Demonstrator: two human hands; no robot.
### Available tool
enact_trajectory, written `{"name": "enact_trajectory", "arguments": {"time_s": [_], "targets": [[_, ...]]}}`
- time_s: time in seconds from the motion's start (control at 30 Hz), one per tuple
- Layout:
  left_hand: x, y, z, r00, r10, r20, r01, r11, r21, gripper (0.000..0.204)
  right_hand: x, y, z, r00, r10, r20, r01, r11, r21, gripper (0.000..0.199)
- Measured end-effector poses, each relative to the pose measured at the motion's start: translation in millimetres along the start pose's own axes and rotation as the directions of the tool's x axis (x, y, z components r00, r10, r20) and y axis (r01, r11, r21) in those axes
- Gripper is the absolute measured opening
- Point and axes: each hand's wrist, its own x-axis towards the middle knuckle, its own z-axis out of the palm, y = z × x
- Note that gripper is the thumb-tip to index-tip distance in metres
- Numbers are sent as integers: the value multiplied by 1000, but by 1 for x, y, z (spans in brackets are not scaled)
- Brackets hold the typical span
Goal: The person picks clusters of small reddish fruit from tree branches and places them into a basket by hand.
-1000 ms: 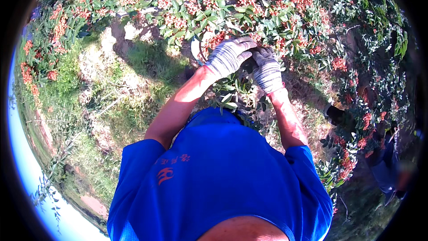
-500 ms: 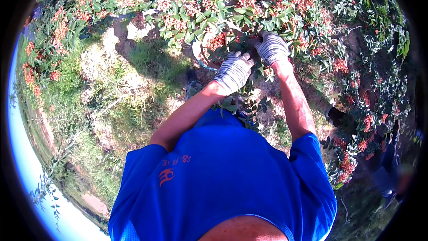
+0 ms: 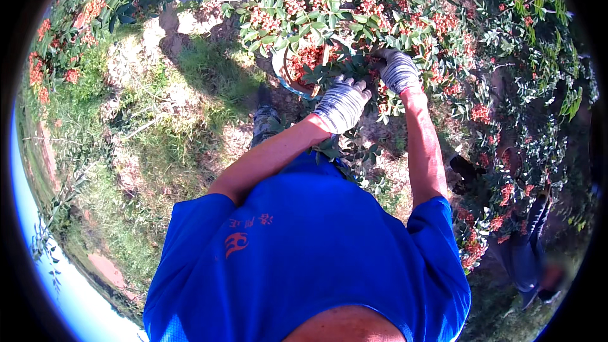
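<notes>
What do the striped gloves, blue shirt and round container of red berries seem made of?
Gloves: probably knitted yarn, matte, going by the close, striped fit. Shirt: likely synthetic fabric, smooth with slight sheen and soft creases. Container: perhaps plastic, judging by its pale rim; metal is possible.

Blue shirt (image 3: 329,266), short-sleeved, worn by the person: one printed row of characters (image 3: 251,221) and one emblem (image 3: 235,245), both on the chest at the wearer's left. Characters: orange-red, small, a single short line, rising slightly toward the right of the view, the leftmost faint. Emblem: same orange-red, flame-like, built of curling strokes, larger than any one character, placed between the row and the neckline (image 3: 345,308).
</notes>
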Motion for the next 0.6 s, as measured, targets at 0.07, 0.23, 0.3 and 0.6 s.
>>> {"name": "enact_trajectory", "arguments": {"time_s": [0.07,0.23,0.3,0.6], "targets": [[1,0,2,1000,-6,-2,6,1000,2,39,2,-5,1,998,62,25,-60,996,-61,31],[5,-2,8,1000,2,19,-1,1000,-18,38,6,-13,2,1000,25,-9,-27,968,-251,30],[4,-3,11,1000,0,-12,0,1000,-26,40,9,-11,4,1000,-5,-16,1,963,-271,29],[4,-4,16,998,29,-62,-31,999,-36,47,24,20,3,957,-59,-285,-9,973,-232,24]]}}
